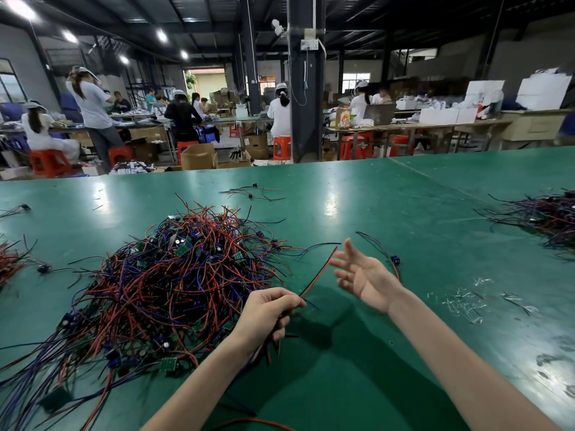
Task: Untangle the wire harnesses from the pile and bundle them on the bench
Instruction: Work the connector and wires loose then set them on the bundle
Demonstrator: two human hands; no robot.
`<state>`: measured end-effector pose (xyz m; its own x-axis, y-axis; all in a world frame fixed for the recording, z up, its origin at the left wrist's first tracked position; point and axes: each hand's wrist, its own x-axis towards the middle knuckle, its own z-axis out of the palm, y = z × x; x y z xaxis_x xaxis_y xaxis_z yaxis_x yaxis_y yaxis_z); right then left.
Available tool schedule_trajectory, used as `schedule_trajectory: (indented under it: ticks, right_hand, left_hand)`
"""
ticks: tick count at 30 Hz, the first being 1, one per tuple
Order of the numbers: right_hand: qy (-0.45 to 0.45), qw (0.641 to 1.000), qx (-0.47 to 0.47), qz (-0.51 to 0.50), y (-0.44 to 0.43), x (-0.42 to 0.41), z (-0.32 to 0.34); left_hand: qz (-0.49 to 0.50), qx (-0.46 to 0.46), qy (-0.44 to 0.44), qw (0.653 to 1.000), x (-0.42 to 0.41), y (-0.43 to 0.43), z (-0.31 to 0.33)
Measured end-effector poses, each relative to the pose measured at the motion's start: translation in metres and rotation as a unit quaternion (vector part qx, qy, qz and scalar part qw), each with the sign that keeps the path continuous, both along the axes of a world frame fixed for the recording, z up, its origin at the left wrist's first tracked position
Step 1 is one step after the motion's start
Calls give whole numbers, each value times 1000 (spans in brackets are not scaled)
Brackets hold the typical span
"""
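A big tangled pile of wire harnesses [174, 275], red, blue and black with small green boards, lies on the green bench [389, 213] left of centre. My left hand [267, 315] pinches a red-and-black wire pair [320, 272] that rises stiffly up and to the right; more wire ends hang below its fingers. My right hand [361, 275] hovers just right of that wire's tip, palm facing left, fingers spread and holding nothing. A single harness with a dark connector [394, 260] lies behind the right hand.
A second heap of harnesses [547, 216] sits at the right edge, a red bundle [9, 262] at the left edge. A few loose harnesses [252, 192] lie farther back. Clear plastic scraps [466, 303] litter the right side. Workers sit at benches beyond.
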<state>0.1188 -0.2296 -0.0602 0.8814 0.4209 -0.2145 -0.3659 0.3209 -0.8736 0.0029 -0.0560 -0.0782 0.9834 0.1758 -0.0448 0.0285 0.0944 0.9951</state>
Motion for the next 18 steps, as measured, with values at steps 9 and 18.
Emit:
schedule_trajectory:
  ticks: [9, 18]
  right_hand:
    - [-107, 980, -56, 155, 38, -48, -13]
    - [-92, 994, -43, 50, 37, -44, -9]
  left_hand:
    - [41, -20, -15, 999, 1, 1, 2]
    - [6, -69, 35, 997, 3, -1, 2]
